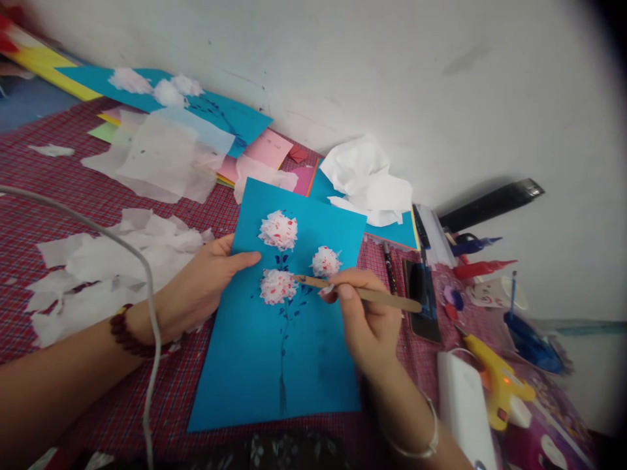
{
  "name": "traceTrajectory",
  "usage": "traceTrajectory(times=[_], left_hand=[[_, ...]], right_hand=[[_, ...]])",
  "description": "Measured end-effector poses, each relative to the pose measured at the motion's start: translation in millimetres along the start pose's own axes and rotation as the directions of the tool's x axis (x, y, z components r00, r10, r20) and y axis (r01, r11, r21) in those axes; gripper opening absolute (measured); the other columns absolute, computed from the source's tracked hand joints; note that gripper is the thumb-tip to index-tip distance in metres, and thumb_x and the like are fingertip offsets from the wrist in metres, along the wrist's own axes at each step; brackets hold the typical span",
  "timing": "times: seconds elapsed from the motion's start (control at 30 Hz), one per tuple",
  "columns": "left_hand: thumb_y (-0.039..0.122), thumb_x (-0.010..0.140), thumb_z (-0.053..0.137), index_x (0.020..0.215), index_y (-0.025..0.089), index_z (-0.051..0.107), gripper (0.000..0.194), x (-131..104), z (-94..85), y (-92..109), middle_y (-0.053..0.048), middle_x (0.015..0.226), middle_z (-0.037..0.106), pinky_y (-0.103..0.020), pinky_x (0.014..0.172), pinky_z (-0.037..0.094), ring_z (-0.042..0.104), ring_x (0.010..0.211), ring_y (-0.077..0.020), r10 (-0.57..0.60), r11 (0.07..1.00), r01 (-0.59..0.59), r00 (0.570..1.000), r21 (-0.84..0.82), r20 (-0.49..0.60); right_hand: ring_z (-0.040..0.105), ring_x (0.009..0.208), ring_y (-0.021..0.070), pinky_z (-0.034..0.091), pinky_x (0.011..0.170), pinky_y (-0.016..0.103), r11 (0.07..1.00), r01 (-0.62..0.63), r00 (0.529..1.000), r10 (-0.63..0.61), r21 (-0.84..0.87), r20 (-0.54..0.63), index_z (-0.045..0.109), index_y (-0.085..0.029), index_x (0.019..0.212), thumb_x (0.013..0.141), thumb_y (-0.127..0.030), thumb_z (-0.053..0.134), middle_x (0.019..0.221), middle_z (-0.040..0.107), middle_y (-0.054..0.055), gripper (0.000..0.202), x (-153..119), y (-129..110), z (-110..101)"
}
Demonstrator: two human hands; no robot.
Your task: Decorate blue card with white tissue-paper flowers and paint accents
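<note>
A blue card (323, 372) with a painted dark-blue stem and leaves is tilted up in front of me. Three paper flowers, white with red specks, are on it: a top one (278, 230), a right one (326, 261) and a lower left one (278, 286). My left hand (215, 271) grips the card's left edge, thumb on the front and fingers behind. My right hand (365, 313) pinches a flat wooden stick (392, 299) whose tip meets the lower left flower's right side. A small white scrap (327, 291) shows by the right fingertips.
Torn white tissue (112, 261) lies left, and a grey cable (117, 240) crosses there. Behind are tissue sheets (161, 153) and another blue flower card (93, 81). At right are a phone (420, 307), a yellow glue gun (497, 378), a white power strip (465, 408) and paint bottles (482, 267).
</note>
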State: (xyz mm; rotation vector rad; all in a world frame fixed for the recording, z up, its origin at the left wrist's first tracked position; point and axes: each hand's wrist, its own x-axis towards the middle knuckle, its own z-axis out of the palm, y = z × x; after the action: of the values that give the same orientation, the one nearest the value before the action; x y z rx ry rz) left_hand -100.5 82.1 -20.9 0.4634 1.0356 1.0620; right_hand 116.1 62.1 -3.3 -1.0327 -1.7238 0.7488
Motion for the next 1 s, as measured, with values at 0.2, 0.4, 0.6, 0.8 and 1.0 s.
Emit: traceTrajectory(times=[0.2,0.4,0.6,0.8,1.0], left_hand=[[0.02,0.07,0.079,0.115,0.021,0.068,0.047,-1,1.9,1,-0.008,0.096,0.077,-0.038,0.066,0.063,0.074,0.077,-0.0284,0.005,1.0,-0.005,1.0,0.018,0.011],[0.019,0.073,0.076,0.116,0.02,0.067,0.045,-2,2.5,2,-0.008,0.093,0.077,-0.039,0.065,0.063,0.074,0.074,-0.0274,0.0,1.0,-0.001,1.0,0.021,0.015],[0.018,0.072,0.077,0.117,0.019,0.067,0.046,-1,1.9,1,-0.009,0.094,0.077,-0.039,0.066,0.063,0.074,0.076,-0.0274,0.013,0.999,-0.013,1.0,0.029,0.023],[0.016,0.073,0.076,0.118,0.019,0.067,0.046,-1,2.0,1,-0.009,0.091,0.077,-0.038,0.063,0.063,0.074,0.071,-0.0265,0.0,1.0,-0.001,1.0,0.017,0.031],[0.019,0.074,0.076,0.117,0.018,0.067,0.044,-1,1.7,2,-0.01,0.097,0.077,-0.039,0.067,0.063,0.074,0.078,-0.0276,0.025,0.999,-0.025,1.0,0.023,0.017]], right_hand=[[0.067,0.084,0.0169,0.051,0.08,0.035,0.974,0.159,0.949,-0.107,-0.158,0.297,0.064,-0.025,0.107,0.094,-0.019,0.052,0.091,0.073,0.002,0.018,4,-7,13],[0.067,0.078,0.0156,0.05,0.078,0.034,0.963,0.164,0.965,-0.112,-0.213,0.239,0.063,-0.024,0.097,0.091,-0.014,0.051,0.085,0.073,0.0,0.016,8,-13,10],[0.067,0.078,0.0156,0.051,0.076,0.034,0.969,0.162,0.954,-0.105,-0.188,0.281,0.063,-0.025,0.1,0.093,-0.018,0.051,0.084,0.073,0.0,0.015,6,-14,12],[0.068,0.077,0.0162,0.052,0.075,0.036,0.974,0.111,0.972,-0.065,-0.196,0.227,0.063,-0.025,0.1,0.095,-0.021,0.05,0.087,0.073,0.002,0.015,5,-12,10],[0.067,0.076,0.0154,0.052,0.073,0.034,0.979,0.144,0.939,-0.088,-0.147,0.332,0.064,-0.024,0.099,0.094,-0.019,0.051,0.082,0.072,0.001,0.015,5,-13,10]])
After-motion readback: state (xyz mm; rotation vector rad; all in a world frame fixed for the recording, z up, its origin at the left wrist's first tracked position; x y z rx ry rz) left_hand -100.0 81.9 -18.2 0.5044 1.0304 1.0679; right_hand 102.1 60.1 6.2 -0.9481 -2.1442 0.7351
